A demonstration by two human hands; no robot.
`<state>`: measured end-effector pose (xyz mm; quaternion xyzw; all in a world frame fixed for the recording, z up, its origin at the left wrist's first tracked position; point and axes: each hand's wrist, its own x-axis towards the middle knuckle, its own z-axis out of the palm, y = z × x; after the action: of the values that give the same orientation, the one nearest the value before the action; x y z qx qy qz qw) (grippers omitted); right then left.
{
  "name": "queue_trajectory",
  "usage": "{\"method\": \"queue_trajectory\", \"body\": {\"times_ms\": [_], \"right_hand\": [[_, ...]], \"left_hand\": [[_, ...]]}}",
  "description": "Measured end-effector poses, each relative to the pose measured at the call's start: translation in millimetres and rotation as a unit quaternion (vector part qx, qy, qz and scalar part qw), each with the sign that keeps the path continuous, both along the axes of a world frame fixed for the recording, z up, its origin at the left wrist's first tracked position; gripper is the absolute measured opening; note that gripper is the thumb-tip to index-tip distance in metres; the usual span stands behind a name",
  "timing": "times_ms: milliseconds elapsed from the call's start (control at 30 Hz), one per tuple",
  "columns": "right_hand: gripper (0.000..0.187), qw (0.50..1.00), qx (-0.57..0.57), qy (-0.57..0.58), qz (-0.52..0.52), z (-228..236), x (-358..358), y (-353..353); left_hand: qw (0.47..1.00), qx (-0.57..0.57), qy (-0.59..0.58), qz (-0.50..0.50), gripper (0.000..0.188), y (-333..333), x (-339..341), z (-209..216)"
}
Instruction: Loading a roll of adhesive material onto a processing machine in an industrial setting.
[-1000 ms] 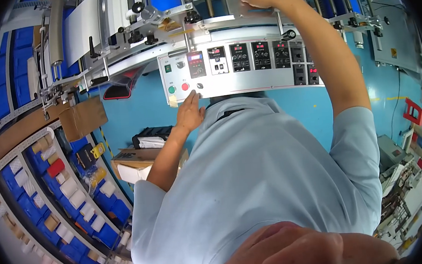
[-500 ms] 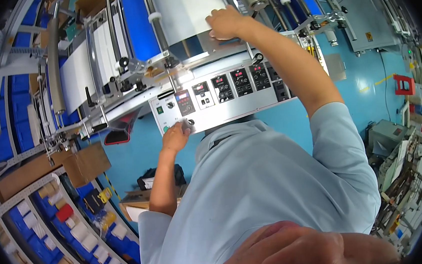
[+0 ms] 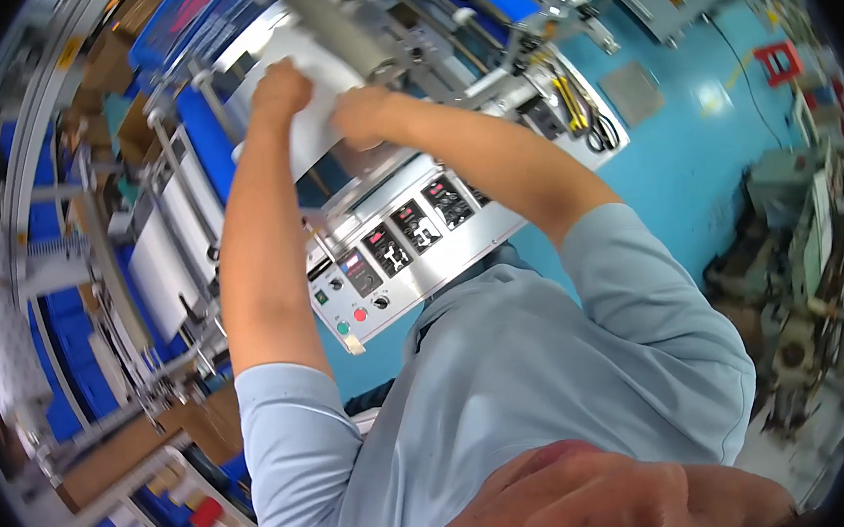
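Both my hands are over the white sheet (image 3: 316,144) stretched across the roller machine. My left hand (image 3: 283,87) is closed, its fingers curled down at the sheet; whether it pinches the sheet is hidden. Close to the sheet's right side, beside a thick grey roller (image 3: 347,39), is my right hand (image 3: 369,118). Motion blurs its bent fingers, so its grip does not show. In front of the sheet runs the silver control panel (image 3: 414,282), with black display modules, a green button (image 3: 343,328), a red button (image 3: 360,315) and black knobs. Neither hand touches the panel.
Black-handled scissors (image 3: 602,133) and a yellow tool (image 3: 569,100) lie at the machine's right end. A red stool (image 3: 778,63) stands on the blue floor further right. On the left are a wrapped roll (image 3: 7,320) and a cardboard box (image 3: 171,431) near shelving.
My left hand has left the control panel's buttons and reached up to the white sheet. The right hand has moved left and slightly nearer. The view has turned, tilting the machine.
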<state>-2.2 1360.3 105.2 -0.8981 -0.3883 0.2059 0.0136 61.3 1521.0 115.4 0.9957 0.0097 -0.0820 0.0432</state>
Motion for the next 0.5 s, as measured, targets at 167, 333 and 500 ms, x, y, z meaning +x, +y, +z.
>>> {"method": "queue_trajectory", "body": {"times_ms": [167,333,500], "right_hand": [[0.03,0.995,0.058,-0.077,0.032,33,-39,29],[0.034,0.992,0.014,-0.121,-0.029,-26,-18,-20],[0.037,0.972,0.228,-0.053,-0.002,10,-68,-21]], "left_hand": [[0.988,-0.104,-0.035,-0.105,0.058,143,47,-98],[0.998,0.024,0.056,-0.02,0.053,-7,52,-70],[0.997,0.076,0.027,0.019,0.056,42,40,-46]]}}
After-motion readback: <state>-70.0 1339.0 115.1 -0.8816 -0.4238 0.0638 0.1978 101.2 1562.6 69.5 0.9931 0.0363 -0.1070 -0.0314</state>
